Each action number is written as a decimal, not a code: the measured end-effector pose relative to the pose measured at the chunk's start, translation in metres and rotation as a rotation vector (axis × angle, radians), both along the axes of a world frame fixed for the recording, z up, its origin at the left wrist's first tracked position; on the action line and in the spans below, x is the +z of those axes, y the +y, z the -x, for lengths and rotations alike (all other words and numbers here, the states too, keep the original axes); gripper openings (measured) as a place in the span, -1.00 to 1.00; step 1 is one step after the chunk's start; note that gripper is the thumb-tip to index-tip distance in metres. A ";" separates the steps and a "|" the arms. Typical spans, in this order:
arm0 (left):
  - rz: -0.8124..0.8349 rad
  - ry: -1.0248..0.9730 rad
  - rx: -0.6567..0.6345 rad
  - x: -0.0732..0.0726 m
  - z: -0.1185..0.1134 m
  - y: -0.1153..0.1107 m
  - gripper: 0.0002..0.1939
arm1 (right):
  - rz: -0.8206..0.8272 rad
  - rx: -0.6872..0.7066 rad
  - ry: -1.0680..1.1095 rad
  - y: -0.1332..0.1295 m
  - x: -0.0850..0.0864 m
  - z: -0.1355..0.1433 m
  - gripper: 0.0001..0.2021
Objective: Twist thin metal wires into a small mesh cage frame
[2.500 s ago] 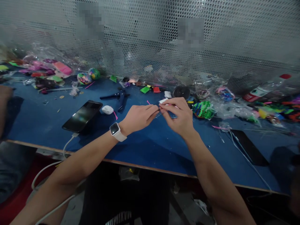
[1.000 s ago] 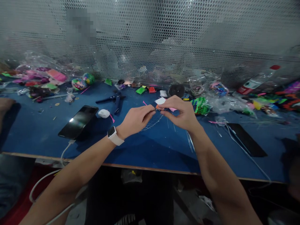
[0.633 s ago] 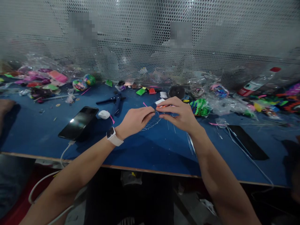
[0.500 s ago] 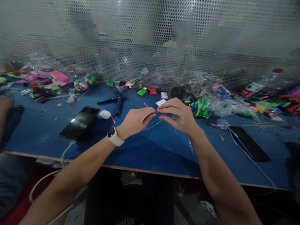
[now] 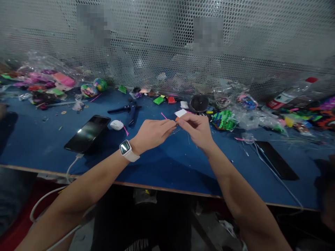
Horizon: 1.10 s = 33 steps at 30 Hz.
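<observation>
My left hand [image 5: 154, 134], with a white-banded watch [image 5: 128, 150] on its wrist, has its thumb and fingers pressed together above the blue table. My right hand [image 5: 196, 127] is closed in a pinch, its fingertips meeting those of my left hand. What lies between the fingertips is too small to make out. A small orange piece [image 5: 177, 119] shows at the right fingertips. Thin clear strands [image 5: 188, 138] hang below my right hand. Just behind the hands lies a white packet [image 5: 180, 113].
Left of my hands are a phone [image 5: 88, 134] on a cable, a white case [image 5: 116, 125] and dark blue pliers [image 5: 131, 111]. A black bowl [image 5: 199, 103], a green-striped ball [image 5: 224, 120], a bottle [image 5: 288, 96] and a second phone [image 5: 277, 160] are to the right.
My right hand's fingers have closed from a looser spread into a pinch against my left fingertips. Some of the clear strands below that hand no longer show. The view has shifted slightly.
</observation>
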State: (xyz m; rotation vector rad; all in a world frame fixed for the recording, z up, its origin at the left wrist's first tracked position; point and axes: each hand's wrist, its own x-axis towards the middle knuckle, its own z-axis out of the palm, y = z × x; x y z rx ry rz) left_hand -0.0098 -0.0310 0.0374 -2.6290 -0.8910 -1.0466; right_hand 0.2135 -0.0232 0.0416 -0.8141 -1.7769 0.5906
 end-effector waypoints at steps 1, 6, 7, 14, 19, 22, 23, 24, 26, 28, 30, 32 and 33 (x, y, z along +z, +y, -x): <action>0.045 -0.045 -0.003 0.000 0.000 0.000 -0.64 | -0.089 -0.044 -0.017 -0.001 0.000 -0.001 -0.72; 0.158 -0.147 -0.029 0.001 -0.001 0.002 -0.66 | -0.531 -0.169 -0.210 -0.002 -0.004 -0.009 -0.71; 0.161 -0.146 -0.029 0.000 -0.001 0.002 -0.65 | -0.564 -0.167 -0.247 -0.001 -0.005 -0.011 -0.70; 0.111 -0.059 0.014 -0.003 0.000 0.004 -0.59 | -0.557 -0.178 -0.311 0.004 -0.008 -0.017 -0.70; 0.061 -0.019 0.015 -0.003 0.001 0.002 -0.55 | -0.568 -0.203 -0.374 0.008 -0.009 -0.023 -0.72; 0.062 -0.012 0.011 0.001 0.002 0.001 -0.56 | -0.570 -0.241 -0.378 0.005 -0.010 -0.023 -0.71; 0.063 -0.009 0.012 0.002 0.002 0.001 -0.56 | -0.573 -0.240 -0.378 0.004 -0.010 -0.022 -0.70; 0.063 -0.005 0.012 0.003 0.003 0.001 -0.56 | -0.573 -0.233 -0.378 0.002 -0.010 -0.021 -0.69; 0.062 0.003 0.014 0.004 0.003 0.000 -0.55 | -0.552 -0.207 -0.381 0.000 -0.007 -0.018 -0.70; 0.060 0.013 0.022 0.004 0.004 0.001 -0.54 | -0.505 -0.186 -0.378 -0.002 -0.003 -0.015 -0.74; 0.045 0.025 0.034 0.004 0.004 0.001 -0.53 | -0.460 -0.168 -0.357 -0.003 0.002 -0.012 -0.80; 0.014 0.038 0.046 0.004 0.004 0.002 -0.53 | -0.427 -0.144 -0.335 -0.004 0.006 -0.010 -0.84; -0.005 0.046 0.054 0.003 0.004 0.002 -0.52 | -0.413 -0.133 -0.328 -0.004 0.008 -0.009 -0.86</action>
